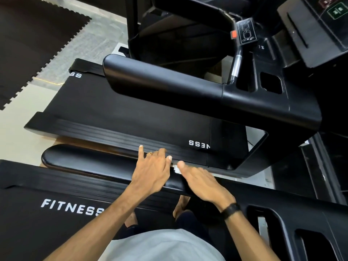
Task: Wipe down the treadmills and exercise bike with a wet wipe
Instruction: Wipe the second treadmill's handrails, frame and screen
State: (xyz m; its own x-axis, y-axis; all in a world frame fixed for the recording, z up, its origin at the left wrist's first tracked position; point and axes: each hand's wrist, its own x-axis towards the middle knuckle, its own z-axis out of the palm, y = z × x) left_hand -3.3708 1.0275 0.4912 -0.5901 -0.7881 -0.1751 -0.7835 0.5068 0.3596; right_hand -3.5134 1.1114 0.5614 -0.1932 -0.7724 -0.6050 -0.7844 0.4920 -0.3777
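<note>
**Both hands on the near treadmill's handrail, wipe peeking out between them**

Two hands are down on the padded handrail (105, 167) of the near treadmill (56, 219), the one with FITNESS printed on its belt. The left hand (152, 171) lies flat across the rail, fingers straight and spread, a ring on one finger, the fingertips reaching over the rail's far edge; it grips nothing. The right hand (203, 182), a dark band at its wrist, lies just beside it, fingers extended and blurred. A small patch of white wet wipe (176, 169) shows between the two hands at the rail's far edge, right by the right fingertips; whether those fingers press it or pinch it, I cannot tell. Beyond the rail stands the far treadmill (116, 108), its own handrail (162, 81) running toward the console (271, 102). Black foam floor mats (33, 42) lie at the upper left.
</note>
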